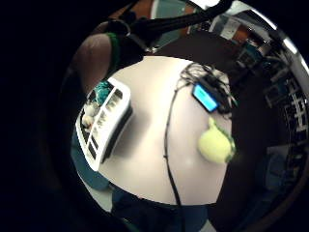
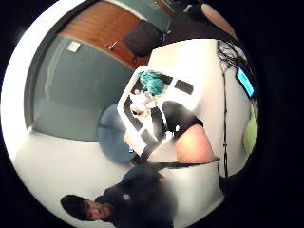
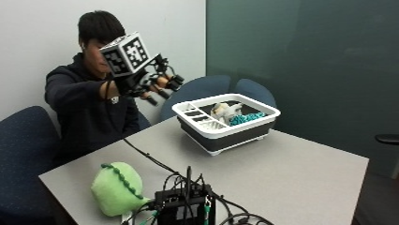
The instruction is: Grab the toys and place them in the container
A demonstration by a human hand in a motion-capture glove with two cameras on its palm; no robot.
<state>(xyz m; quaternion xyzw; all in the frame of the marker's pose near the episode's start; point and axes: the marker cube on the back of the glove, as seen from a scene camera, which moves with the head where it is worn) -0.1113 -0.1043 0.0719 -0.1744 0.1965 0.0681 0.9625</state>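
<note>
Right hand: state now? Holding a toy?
Right hand: raised above the table, fingers relaxed and open, holding nothing. Green toy lies on the table; other toys sit in the container.

Lighting: even indoor light from overhead, moderately bright
Soft shadow beside the container (image 1: 104,126) on the table (image 1: 159,111); pale glare on the tabletop; palm views bend strongly toward dark rims; the right hand (image 3: 150,83) slightly blurred; green plush toy (image 1: 216,145) soft-edged
</note>
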